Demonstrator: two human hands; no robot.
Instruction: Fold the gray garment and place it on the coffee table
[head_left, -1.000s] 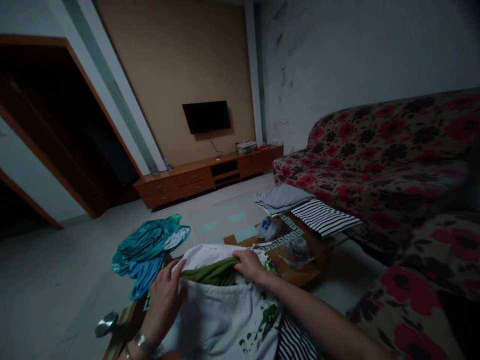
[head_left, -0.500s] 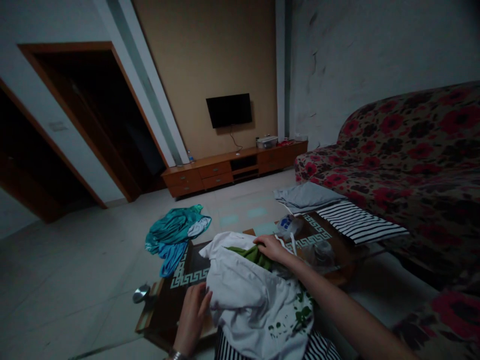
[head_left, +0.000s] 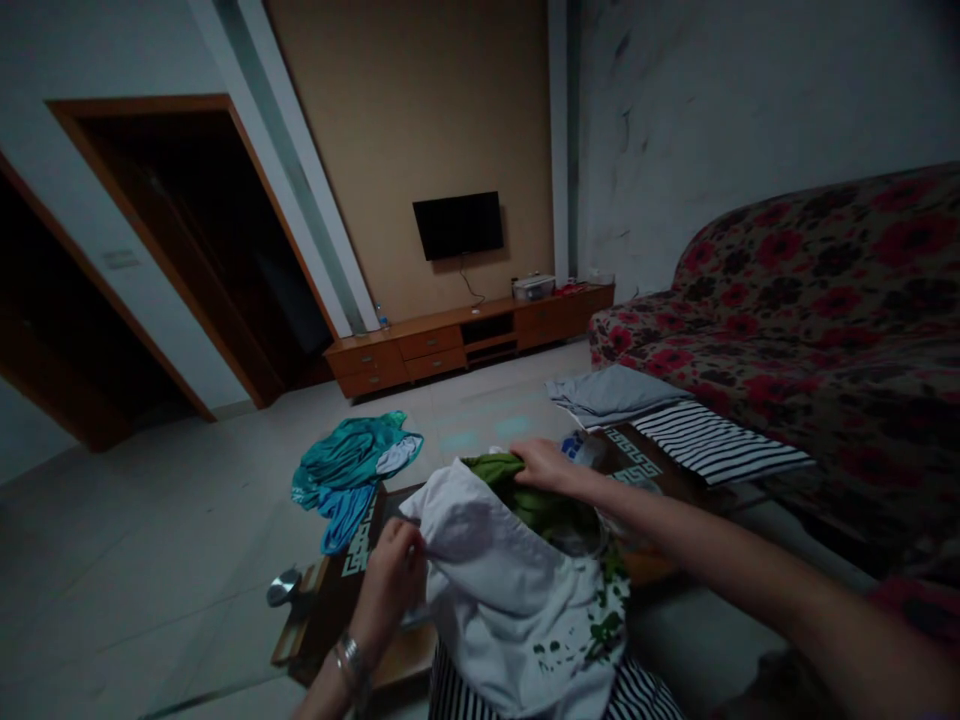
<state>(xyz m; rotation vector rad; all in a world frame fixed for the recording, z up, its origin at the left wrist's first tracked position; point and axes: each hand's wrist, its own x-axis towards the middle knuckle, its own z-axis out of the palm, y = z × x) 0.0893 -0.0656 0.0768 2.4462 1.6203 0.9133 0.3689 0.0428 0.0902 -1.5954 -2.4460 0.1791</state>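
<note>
- Over the desk [head_left: 352, 590], my left hand [head_left: 390, 580] pinches the white shirt [head_left: 510, 600] by its edge, lifting it.
- Right hand [head_left: 544, 465] grips the green garment [head_left: 525, 490] on top, so it comes free.

hands [head_left: 390, 580] gripping white shirt [head_left: 510, 600], floral sofa [head_left: 810, 300]

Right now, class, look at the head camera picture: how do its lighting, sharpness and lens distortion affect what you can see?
Head view: the room is dim and bluish, so the floral sofa goes murky; the wide lens bends the door frame and walls; the white garment is the brightest thing, held by the left hand, while the right hand grips green cloth; the near right forearm looks soft.
</note>
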